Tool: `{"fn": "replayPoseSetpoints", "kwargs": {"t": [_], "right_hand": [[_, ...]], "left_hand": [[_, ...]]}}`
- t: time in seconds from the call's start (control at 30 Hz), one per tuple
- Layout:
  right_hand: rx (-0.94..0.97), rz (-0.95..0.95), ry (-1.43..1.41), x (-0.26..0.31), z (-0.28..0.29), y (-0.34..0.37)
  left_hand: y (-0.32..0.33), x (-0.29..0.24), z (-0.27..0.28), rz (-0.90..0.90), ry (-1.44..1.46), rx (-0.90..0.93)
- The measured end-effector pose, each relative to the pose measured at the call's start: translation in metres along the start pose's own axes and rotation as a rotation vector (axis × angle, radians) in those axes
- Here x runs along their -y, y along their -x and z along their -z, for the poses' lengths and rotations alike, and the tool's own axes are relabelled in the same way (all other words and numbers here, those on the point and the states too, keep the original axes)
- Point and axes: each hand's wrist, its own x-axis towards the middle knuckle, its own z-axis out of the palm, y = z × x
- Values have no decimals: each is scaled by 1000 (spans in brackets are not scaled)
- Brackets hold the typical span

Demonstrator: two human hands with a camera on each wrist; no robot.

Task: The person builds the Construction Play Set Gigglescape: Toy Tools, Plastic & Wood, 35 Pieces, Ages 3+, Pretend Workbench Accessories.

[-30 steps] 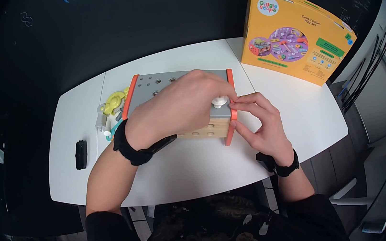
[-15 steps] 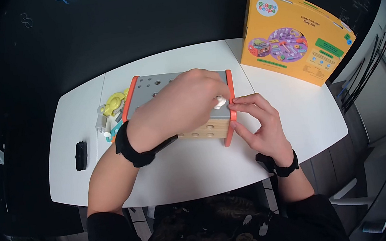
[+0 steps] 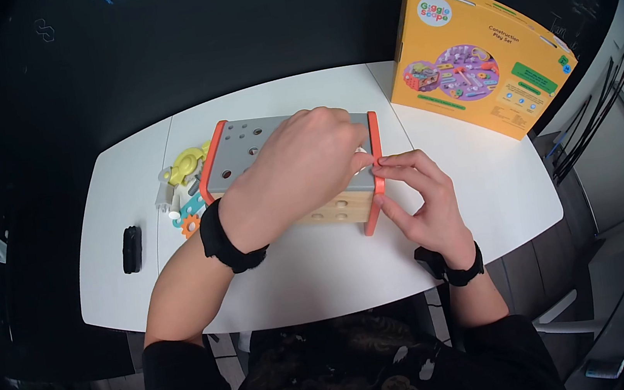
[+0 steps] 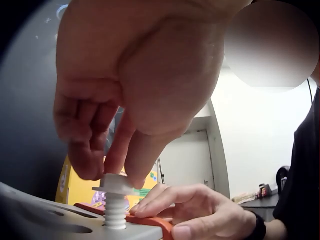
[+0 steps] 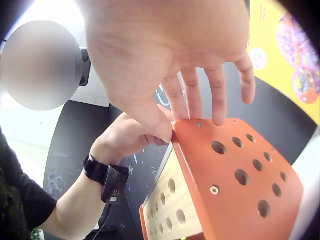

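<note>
A toy workbench [image 3: 237, 146] with a grey holed top, pale wooden front and orange side panels stands on the white table. My left hand [image 3: 299, 154] reaches across its top and pinches the head of a white plastic screw [image 4: 115, 212] between thumb and fingers. Below the head, the ribbed shank stands upright in the grey top, partly exposed. On the right, my right hand [image 3: 426, 200] grips the edge of the orange side panel [image 5: 245, 165], thumb at its front corner and fingertips along its upper edge. From the head view, the left hand mostly covers the screw.
Left of the workbench lie a yellow toy part [image 3: 187, 164], a grey block [image 3: 164, 197], a teal strip [image 3: 190, 208] and an orange gear [image 3: 189, 225]. A black case [image 3: 132, 249] is farther left. The yellow play-set box [image 3: 474, 58] stands at the back right.
My left hand has turned at the wrist around the screw and its forearm has shifted slightly right, uncovering the orange gear. The right hand stays at the side panel.
</note>
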Motion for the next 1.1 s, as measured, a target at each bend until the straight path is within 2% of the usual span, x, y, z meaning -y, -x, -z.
{"fn": "replayPoseSetpoints", "kwargs": {"t": [0.13,0.2,0.33,0.4,0.43,0.5,0.63,0.73,0.8,0.9,1.03,1.1], "right_hand": [[-1,1,-2,0,0,0],[-3,1,-4,-1,0,0],[-5,4,-5,0,0,0],[-4,-1,-8,0,1,0],[-1,-5,-11,1,1,0],[2,-7,-15,-1,1,0],[-2,0,-12,-1,0,0],[-4,2,-1,0,0,0],[-5,3,1,-1,0,0],[-2,2,0,-2,0,0],[1,-3,-5,-1,0,0],[-2,-4,-5,-1,0,0]], "left_hand": [[2,6,-2,-77,181,-54],[1,9,-1,-127,242,20],[-1,7,4,-95,338,108],[-1,0,1,-81,237,-78],[0,-2,-1,-81,237,-79],[2,-3,-7,-10,-43,-97],[1,-1,-11,28,-100,10],[2,0,-8,5,-16,18],[3,4,-6,-73,172,1],[0,11,-3,-163,273,63],[-1,9,-2,-191,357,78],[1,2,-7,-155,200,-130]]}}
